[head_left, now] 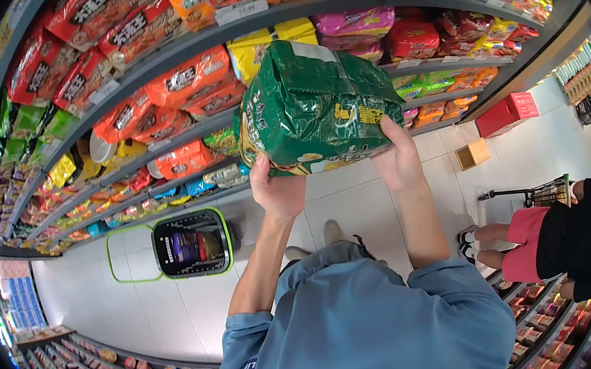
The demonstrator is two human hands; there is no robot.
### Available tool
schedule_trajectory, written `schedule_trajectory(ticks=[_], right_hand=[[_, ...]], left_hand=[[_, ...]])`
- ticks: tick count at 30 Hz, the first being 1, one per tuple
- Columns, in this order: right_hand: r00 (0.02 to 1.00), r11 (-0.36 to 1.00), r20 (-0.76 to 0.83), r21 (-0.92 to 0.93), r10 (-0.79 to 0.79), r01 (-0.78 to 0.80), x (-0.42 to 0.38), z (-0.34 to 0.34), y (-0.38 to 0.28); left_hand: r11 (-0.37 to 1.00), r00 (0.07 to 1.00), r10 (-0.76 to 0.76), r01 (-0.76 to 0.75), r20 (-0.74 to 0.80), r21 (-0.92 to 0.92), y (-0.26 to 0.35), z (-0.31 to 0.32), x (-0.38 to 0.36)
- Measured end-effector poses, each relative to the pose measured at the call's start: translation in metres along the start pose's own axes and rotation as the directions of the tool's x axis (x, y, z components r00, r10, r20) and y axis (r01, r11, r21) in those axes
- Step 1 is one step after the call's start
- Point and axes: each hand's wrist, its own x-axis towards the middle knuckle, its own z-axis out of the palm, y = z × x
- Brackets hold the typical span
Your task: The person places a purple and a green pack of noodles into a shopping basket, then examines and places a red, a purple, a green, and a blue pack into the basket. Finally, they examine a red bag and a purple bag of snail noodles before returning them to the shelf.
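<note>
A large green multipack of instant noodles (316,105) is held up in front of the shelves, off any surface. My left hand (277,186) grips its lower left corner, thumb on the near face. On the lower right corner, my right hand (400,154) is closed the same way, its thumb pressing the wrapper. The fingers of both hands are mostly hidden beneath the pack. Behind the pack, yellow noodle packs (251,49) and orange-red noodle packs (188,76) sit on a shelf.
A black shopping basket (193,243) with a green rim and packages inside stands on the floor at left. At right, another person (536,244) stands by a shopping cart (548,192). A cardboard box (472,155) and a red box (506,114) lie near the shelf end.
</note>
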Motion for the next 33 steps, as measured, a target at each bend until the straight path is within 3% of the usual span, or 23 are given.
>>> schedule_trajectory(ticks=[4, 6, 10, 14, 20, 24, 26, 27, 29, 30, 32, 33], right_hand=[[0.995, 0.995, -0.069, 0.064, 0.075, -0.071, 0.000, 0.002, 0.029], [0.991, 0.995, -0.088, 0.035, 0.096, -0.094, -0.003, 0.004, 0.045], [0.992, 0.992, -0.090, -0.085, 0.085, -0.093, -0.014, 0.026, 0.081], [0.987, 0.984, -0.087, -0.104, 0.137, -0.146, -0.033, 0.053, 0.125], [0.973, 0.962, -0.097, -0.155, 0.210, -0.224, -0.072, 0.113, 0.186], [0.949, 0.942, -0.034, -0.117, 0.312, -0.314, -0.090, 0.141, 0.214], [0.930, 0.879, -0.041, -0.312, 0.366, -0.360, -0.098, 0.153, 0.223], [0.924, 0.872, -0.051, -0.313, 0.380, -0.376, -0.104, 0.163, 0.230], [0.976, 0.765, -0.071, -0.610, 0.205, -0.205, -0.110, 0.181, 0.246], [0.973, 0.763, -0.076, -0.609, 0.216, -0.217, -0.111, 0.187, 0.254], [0.992, 0.351, 0.103, -0.934, 0.077, 0.070, -0.108, 0.200, 0.269], [0.927, -0.104, 0.366, -0.922, 0.083, 0.373, -0.103, 0.211, 0.272]], left_hand=[[0.996, 0.996, -0.085, 0.085, 0.006, 0.018, 0.027, -0.028, -0.007], [0.973, 0.982, -0.095, 0.127, -0.166, 0.195, 0.046, -0.034, -0.015], [0.995, 0.952, -0.064, 0.085, -0.300, 0.060, 0.070, -0.045, -0.033], [0.989, 0.919, -0.084, 0.125, -0.386, 0.084, 0.105, -0.080, -0.064], [0.999, 0.911, -0.033, 0.040, -0.411, 0.008, 0.166, -0.138, -0.126], [0.981, 0.902, -0.105, 0.024, -0.420, -0.192, 0.206, -0.170, -0.167], [0.962, 0.903, -0.143, 0.031, -0.406, -0.271, 0.218, -0.190, -0.186], [0.961, 0.895, -0.147, 0.029, -0.420, -0.276, 0.223, -0.199, -0.195], [0.948, 0.878, -0.194, 0.053, -0.438, -0.314, 0.233, -0.220, -0.209], [0.947, 0.872, -0.195, 0.050, -0.448, -0.316, 0.238, -0.232, -0.215], [0.961, 0.848, -0.225, 0.112, -0.480, -0.253, 0.246, -0.250, -0.221], [0.948, 0.843, -0.270, 0.148, -0.465, -0.283, 0.257, -0.256, -0.224]])
